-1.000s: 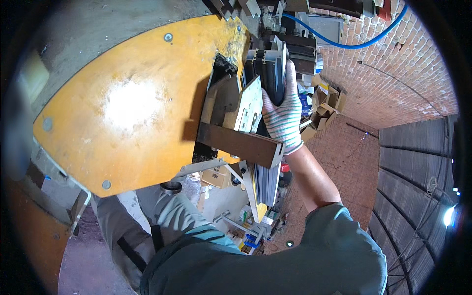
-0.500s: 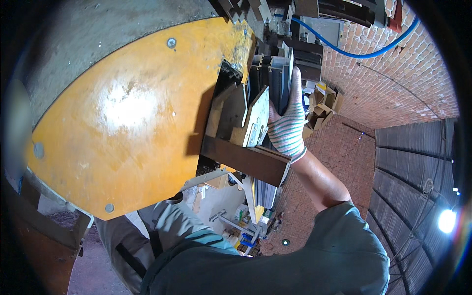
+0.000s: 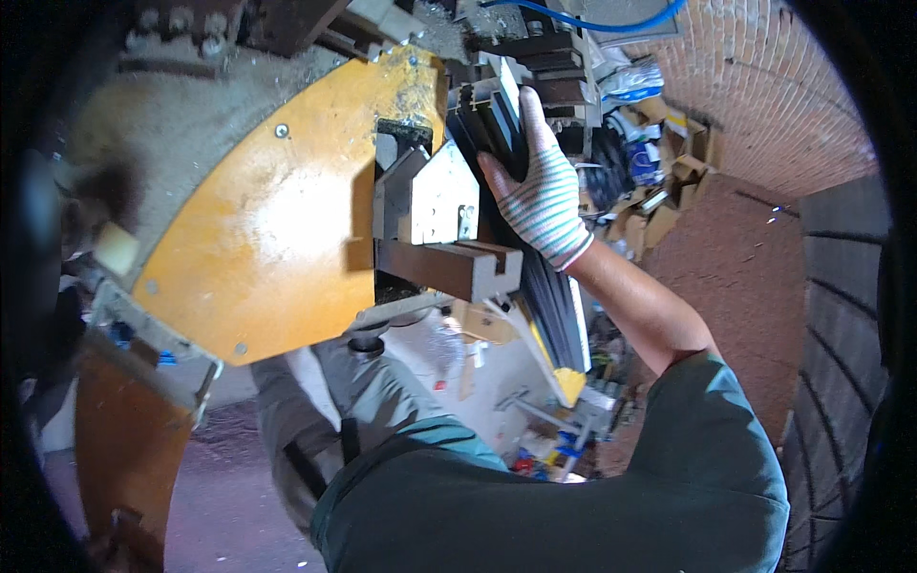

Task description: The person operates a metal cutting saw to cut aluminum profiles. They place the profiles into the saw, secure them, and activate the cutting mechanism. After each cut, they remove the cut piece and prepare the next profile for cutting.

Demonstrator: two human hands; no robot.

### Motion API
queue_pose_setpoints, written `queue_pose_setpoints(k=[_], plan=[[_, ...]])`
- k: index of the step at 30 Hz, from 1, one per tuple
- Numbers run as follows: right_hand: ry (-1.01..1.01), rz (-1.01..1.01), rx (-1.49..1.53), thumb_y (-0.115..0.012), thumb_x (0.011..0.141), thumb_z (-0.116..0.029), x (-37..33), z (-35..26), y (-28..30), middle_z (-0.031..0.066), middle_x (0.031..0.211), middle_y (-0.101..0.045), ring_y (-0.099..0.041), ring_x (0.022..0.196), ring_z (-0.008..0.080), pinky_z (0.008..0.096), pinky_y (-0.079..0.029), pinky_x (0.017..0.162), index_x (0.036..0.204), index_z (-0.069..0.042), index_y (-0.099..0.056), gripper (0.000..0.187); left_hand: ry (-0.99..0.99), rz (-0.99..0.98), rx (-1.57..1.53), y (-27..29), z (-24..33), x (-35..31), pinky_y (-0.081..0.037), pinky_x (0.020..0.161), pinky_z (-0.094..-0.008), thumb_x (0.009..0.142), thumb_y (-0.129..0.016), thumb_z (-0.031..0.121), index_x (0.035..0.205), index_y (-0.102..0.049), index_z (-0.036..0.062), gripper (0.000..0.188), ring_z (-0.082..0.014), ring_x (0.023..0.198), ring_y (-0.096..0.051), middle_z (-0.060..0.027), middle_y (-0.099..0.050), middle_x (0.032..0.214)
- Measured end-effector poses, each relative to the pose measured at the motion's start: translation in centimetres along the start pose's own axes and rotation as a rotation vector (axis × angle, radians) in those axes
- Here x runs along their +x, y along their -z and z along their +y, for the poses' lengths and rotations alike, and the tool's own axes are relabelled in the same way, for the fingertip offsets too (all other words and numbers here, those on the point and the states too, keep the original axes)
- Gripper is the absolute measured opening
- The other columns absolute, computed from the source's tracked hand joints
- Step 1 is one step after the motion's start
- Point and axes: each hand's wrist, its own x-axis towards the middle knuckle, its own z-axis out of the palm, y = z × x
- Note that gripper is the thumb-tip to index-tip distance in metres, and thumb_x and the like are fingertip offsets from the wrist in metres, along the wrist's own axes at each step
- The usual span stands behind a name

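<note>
In a striped knit glove with bare fingertips, my right hand (image 3: 543, 205) is wrapped round a bundle of long, dark grooved profiles (image 3: 552, 301). The thumb lies on one side and the fingers on the other, along a white edge. The bundle slants from the machine's upper part down toward the lower right, and my hand hides its middle. Beside it stand a pale five-sided metal plate (image 3: 447, 196) and a brown steel block (image 3: 449, 268), fixed at the opening of an orange machine panel (image 3: 287, 224). My left hand is out of view.
A blue hose (image 3: 592, 23) curves across the top near a brick wall (image 3: 755, 86). Cardboard boxes (image 3: 669, 201) and bags lie on the floor behind my hand. A second orange panel (image 3: 129, 449) stands at lower left. Part of the left side is blurred.
The view has shifted, so the machine appears smaller and the wall further right. The profile bundle now slants more, with more of its length showing below my right hand, which keeps its hold.
</note>
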Motion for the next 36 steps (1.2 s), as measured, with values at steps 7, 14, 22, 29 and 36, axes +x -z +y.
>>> queue_pose_setpoints(k=[7,14,22,29,36], plan=[[-0.14,-0.033,-0.093,-0.076,0.09,-0.03,0.5,-2.1,1.2,0.0265,0.117,-0.067,-0.069,0.101,0.0444,0.0483,-0.057,0.088,0.158,-0.006,-0.037,0.082,0.912,0.257,-0.558,-6.5,1.3,-8.4,-0.051,0.103,-0.0341,0.106,-0.056,0.021,0.136,-0.056,0.001,0.037,-0.0211,0.117,-0.06,-0.0061,-0.061,0.131],[-0.174,-0.087,-0.099,-0.071,0.094,-0.032,0.3,-2.1,2.2,0.0249,0.115,-0.065,-0.069,0.1,0.0419,0.0493,-0.056,0.087,0.16,-0.011,-0.034,0.079,1.096,0.668,-1.283,-5.0,1.2,-7.6,-0.052,0.102,-0.0367,0.106,-0.054,0.02,0.137,-0.057,-0.0003,0.037,-0.0212,0.113,-0.061,-0.0058,-0.065,0.13],[-0.122,-0.001,-0.079,-0.072,0.092,-0.031,-1.8,-3.6,2.0,0.0221,0.117,-0.067,-0.07,0.101,0.0393,0.0479,-0.056,0.087,0.159,-0.015,-0.035,0.077,0.628,0.267,-0.038,1.2,4.7,-3.3,-0.044,0.113,-0.049,0.106,-0.053,0.028,0.133,-0.066,-0.0032,0.043,-0.0397,0.126,-0.06,-0.0238,-0.067,0.133],[-0.17,-0.09,-0.057,-0.072,0.094,-0.032,0.5,-5.1,1.4,0.0218,0.126,-0.065,-0.069,0.109,0.039,0.0485,-0.055,0.092,0.161,-0.016,-0.034,0.079,0.698,0.24,-0.069,3.2,6.6,-2.2,-0.045,0.111,-0.0491,0.105,-0.056,0.025,0.133,-0.066,-0.0014,0.04,-0.0387,0.125,-0.06,-0.0218,-0.067,0.134],[-0.2,-0.071,-0.063,-0.071,0.095,-0.036,2.3,-4.9,1.3,0.0217,0.125,-0.064,-0.069,0.109,0.0379,0.0489,-0.056,0.09,0.161,-0.017,-0.033,0.079,0.697,0.254,-0.054,3.3,6.6,-2.1,-0.046,0.11,-0.0487,0.104,-0.057,0.023,0.132,-0.066,-0.0008,0.038,-0.0387,0.124,-0.061,-0.0214,-0.068,0.132]])
